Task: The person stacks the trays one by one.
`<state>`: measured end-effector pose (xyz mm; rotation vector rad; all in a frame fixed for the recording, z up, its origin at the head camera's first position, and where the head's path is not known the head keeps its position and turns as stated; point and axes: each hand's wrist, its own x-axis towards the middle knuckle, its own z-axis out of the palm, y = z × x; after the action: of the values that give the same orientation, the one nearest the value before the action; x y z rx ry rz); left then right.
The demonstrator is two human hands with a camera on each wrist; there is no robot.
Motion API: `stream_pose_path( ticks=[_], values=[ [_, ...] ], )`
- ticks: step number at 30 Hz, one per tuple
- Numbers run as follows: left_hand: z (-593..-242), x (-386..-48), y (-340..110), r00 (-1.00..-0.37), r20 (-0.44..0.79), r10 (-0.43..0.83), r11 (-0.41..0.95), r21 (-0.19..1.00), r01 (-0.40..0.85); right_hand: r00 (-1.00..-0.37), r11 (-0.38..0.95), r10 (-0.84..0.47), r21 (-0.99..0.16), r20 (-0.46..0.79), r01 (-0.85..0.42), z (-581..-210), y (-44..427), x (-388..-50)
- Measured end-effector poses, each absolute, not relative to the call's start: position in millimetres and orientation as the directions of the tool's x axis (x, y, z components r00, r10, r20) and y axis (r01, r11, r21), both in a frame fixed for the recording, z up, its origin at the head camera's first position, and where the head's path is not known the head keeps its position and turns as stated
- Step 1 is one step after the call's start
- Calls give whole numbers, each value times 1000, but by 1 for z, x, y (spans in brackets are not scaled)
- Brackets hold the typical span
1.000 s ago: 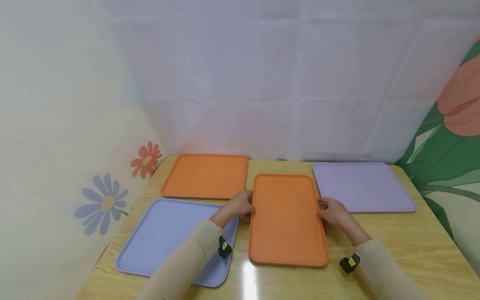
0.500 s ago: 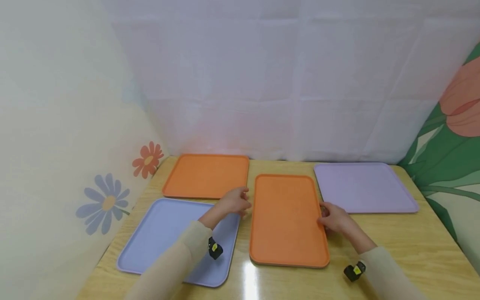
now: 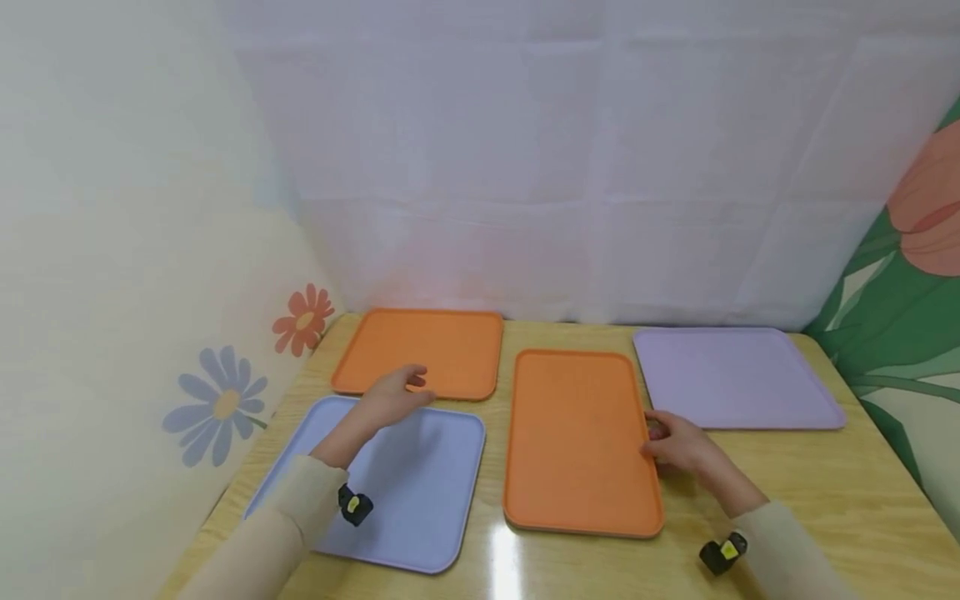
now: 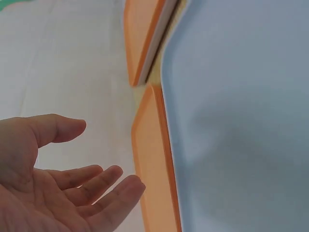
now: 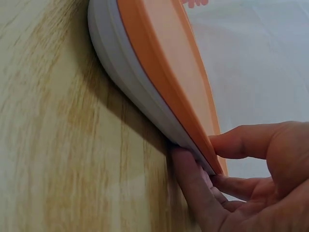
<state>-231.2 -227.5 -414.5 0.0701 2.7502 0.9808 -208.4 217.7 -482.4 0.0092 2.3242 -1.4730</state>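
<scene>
My right hand [image 3: 686,446] grips the right edge of the upright-lying orange tray [image 3: 581,442] in the middle of the table. In the right wrist view, pale trays [image 5: 126,79] lie under that orange tray [image 5: 169,58]; the thumb of my right hand [image 5: 260,179] is at the orange rim and fingertips reach under the stack's edge. My left hand [image 3: 390,398] hovers over the back of the blue tray [image 3: 420,492], fingers spread and holding nothing. The left wrist view shows the same hand [image 4: 63,183] beside the blue tray [image 4: 241,96], not touching it.
A second orange tray [image 3: 450,350] lies at the back left, behind the blue one. At the back right is a purple tray [image 3: 738,375]. A white cloth [image 3: 465,167] hangs behind the wooden table [image 3: 825,500].
My left hand has let go of the middle orange tray's left edge and moved left over the blue tray. My right hand has slid slightly toward me along the right edge.
</scene>
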Motion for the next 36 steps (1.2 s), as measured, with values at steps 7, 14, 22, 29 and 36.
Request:
stream_pose_path(
  ticks=[7, 14, 22, 29, 36],
  values=[
    [-416, -220, -269, -982, -181, 46, 760, 645, -83, -919, 390, -207, -890, -336, 237, -484, 222, -207],
    [-416, -216, -303, -977, -208, -45, 772, 614, -166, -914, 343, -227, -906, -337, 248, -486, 226, -204],
    [-420, -217, -335, -970, -228, -85, 789, 579, -205, -902, 318, -262, -913, -343, 255, -487, 228, -202],
    [-419, -218, -354, -942, -311, -126, 772, 565, -290, -900, 334, -267, -909, -345, 249, -487, 228, -203],
    [-422, -216, -365, -921, -360, -146, 730, 590, -346, -905, 348, -246, -903, -347, 251, -487, 226, -202]
  ],
)
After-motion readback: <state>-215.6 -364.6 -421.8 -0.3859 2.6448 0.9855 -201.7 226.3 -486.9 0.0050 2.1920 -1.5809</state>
